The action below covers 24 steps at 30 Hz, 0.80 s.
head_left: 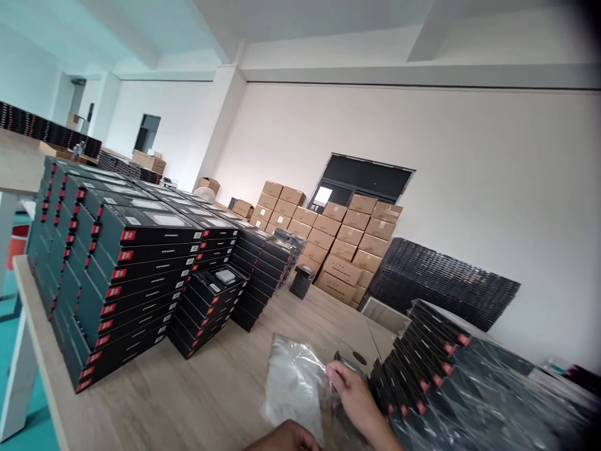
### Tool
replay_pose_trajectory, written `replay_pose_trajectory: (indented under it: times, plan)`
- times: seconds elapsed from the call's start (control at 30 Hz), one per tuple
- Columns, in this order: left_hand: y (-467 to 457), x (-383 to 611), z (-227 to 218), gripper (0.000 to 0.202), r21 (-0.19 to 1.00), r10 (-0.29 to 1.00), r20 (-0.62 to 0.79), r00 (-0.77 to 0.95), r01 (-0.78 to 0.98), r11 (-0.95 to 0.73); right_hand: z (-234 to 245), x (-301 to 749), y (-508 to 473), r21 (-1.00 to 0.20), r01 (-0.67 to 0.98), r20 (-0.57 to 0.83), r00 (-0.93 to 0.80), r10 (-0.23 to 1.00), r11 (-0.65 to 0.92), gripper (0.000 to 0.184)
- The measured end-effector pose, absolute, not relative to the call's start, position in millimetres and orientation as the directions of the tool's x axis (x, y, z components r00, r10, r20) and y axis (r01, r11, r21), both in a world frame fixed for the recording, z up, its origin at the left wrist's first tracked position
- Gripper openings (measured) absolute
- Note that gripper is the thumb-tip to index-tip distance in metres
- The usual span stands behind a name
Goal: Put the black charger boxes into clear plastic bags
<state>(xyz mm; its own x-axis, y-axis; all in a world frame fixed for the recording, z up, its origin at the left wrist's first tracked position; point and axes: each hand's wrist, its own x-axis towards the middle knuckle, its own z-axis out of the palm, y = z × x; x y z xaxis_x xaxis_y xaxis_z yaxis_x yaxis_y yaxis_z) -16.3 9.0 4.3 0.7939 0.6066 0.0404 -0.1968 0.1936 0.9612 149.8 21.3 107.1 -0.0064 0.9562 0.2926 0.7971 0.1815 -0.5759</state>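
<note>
A clear plastic bag [293, 382] lies crumpled on the wooden table [201, 394] near the bottom edge. My right hand [350, 391] pinches the bag's right side, fingers closed on the plastic, with a dark flat item [350, 362] just behind it. Only the back of my left hand [286, 438] shows at the bottom edge, below the bag; its fingers are hidden.
Tall stacks of black boxes with red labels [126, 275] fill the table's left and middle. Bagged black boxes [451, 382] lean in a row at right. Brown cartons [328, 241] and black trays [441, 282] stand by the far wall.
</note>
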Motion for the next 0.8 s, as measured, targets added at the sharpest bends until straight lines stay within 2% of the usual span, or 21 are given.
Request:
replay_pose_trajectory:
  times: [0.1, 0.2, 0.27, 0.37, 0.43, 0.53, 0.6, 0.73, 0.8]
  plan:
    - [7, -17, 5, 0.019, 0.953, 0.693, 0.039, 0.719, -0.236, 0.191, 125, 157, -5, -0.573, 0.8, 0.286, -0.011, 0.958, 0.18, 0.036]
    - [4, -22, 7, 0.036, 0.929, 0.743, 0.015, 0.669, -0.285, 0.238, 127, 153, -29, -0.546, 0.814, 0.285, -0.039, 0.958, 0.196, 0.035]
    - [1, -26, 11, 0.042, 0.9, 0.739, -0.021, 0.673, -0.309, 0.307, 117, 148, -39, -0.521, 0.825, 0.298, -0.066, 0.952, 0.22, 0.034]
    - [-4, -28, 17, 0.035, 0.878, 0.746, 0.006, 0.666, -0.36, 0.315, 89, 144, -47, -0.507, 0.823, 0.337, -0.083, 0.938, 0.255, 0.034]
    - [-5, -26, 17, 0.032, 0.891, 0.775, 0.02, 0.632, -0.363, 0.273, 68, 145, -50, -0.537, 0.805, 0.39, -0.026, 0.921, 0.25, 0.031]
    - [-3, -22, 10, 0.032, 0.916, 0.827, -0.025, 0.562, -0.318, 0.244, 46, 145, -57, -0.587, 0.785, 0.491, 0.152, 0.858, 0.197, 0.033]
    - [-2, -22, 6, 0.032, 0.928, 0.845, -0.042, 0.533, -0.293, 0.231, 40, 142, -66, -0.569, 0.799, 0.531, 0.18, 0.828, 0.191, 0.031]
    - [-2, -23, 3, 0.032, 0.943, 0.834, -0.031, 0.551, -0.26, 0.207, 42, 131, -80, -0.487, 0.841, 0.471, 0.024, 0.882, 0.237, 0.017]
    - [-3, -25, 4, 0.033, 0.947, 0.823, -0.026, 0.567, -0.251, 0.203, 42, 127, -82, -0.503, 0.834, 0.416, 0.006, 0.909, 0.224, 0.015]
